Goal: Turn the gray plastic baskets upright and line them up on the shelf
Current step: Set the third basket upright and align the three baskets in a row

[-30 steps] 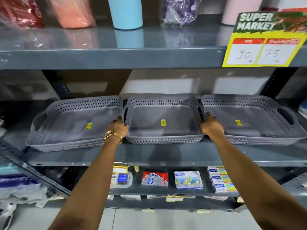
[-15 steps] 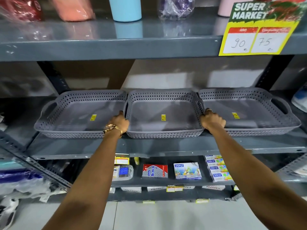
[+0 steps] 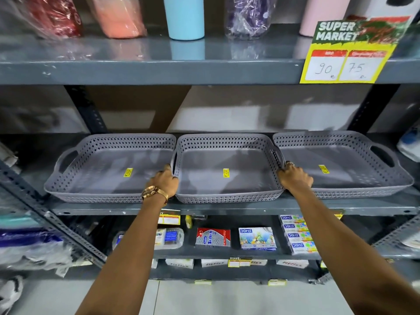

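Three gray perforated plastic baskets stand upright side by side on the middle shelf (image 3: 227,209). The left basket (image 3: 97,178) and the right basket (image 3: 354,169) flank the middle basket (image 3: 227,155), rims touching. Each has a small yellow sticker on its floor. My left hand (image 3: 164,180), with a gold watch on the wrist, grips the middle basket's left handle. My right hand (image 3: 294,176), wearing a ring, grips its right handle edge.
The upper shelf (image 3: 147,71) overhangs the baskets and carries wrapped bottles, a blue tumbler (image 3: 184,17) and a yellow price sign (image 3: 347,55). Dark perforated uprights (image 3: 88,110) stand behind. Boxed stationery (image 3: 256,237) fills the lower shelf. White packaged goods (image 3: 409,144) sit at the far right.
The left basket has straightened and closed up against the middle one. Both hands stay on the middle basket's sides; the view has shifted a little.
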The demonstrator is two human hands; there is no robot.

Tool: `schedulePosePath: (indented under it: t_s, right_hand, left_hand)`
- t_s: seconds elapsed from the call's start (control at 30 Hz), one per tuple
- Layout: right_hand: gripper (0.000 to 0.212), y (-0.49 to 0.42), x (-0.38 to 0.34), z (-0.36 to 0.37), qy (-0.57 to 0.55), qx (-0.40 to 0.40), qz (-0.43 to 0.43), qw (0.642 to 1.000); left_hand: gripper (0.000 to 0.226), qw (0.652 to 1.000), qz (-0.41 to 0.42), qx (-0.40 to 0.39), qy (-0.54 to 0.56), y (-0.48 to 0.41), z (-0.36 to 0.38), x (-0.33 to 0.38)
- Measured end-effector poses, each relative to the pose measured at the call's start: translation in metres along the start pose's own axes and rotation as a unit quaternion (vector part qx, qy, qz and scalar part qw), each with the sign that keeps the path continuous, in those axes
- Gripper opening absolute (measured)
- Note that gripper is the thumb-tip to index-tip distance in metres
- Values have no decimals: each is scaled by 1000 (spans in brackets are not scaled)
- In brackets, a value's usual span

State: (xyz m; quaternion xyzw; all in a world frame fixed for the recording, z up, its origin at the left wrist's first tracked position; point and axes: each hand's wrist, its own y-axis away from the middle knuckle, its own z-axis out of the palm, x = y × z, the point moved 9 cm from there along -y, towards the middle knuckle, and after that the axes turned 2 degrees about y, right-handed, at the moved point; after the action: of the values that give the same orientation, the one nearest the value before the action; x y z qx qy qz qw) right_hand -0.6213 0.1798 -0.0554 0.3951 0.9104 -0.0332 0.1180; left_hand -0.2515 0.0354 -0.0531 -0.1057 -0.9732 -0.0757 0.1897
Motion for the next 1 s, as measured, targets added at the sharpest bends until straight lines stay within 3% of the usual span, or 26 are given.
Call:
schedulePosePath:
  t_s: [1.0]
  right_hand:
    - [38,12,14,-4,9,4,-1,1000]
  left_hand:
    - [45,1000,9,2,-23,1,0,3]
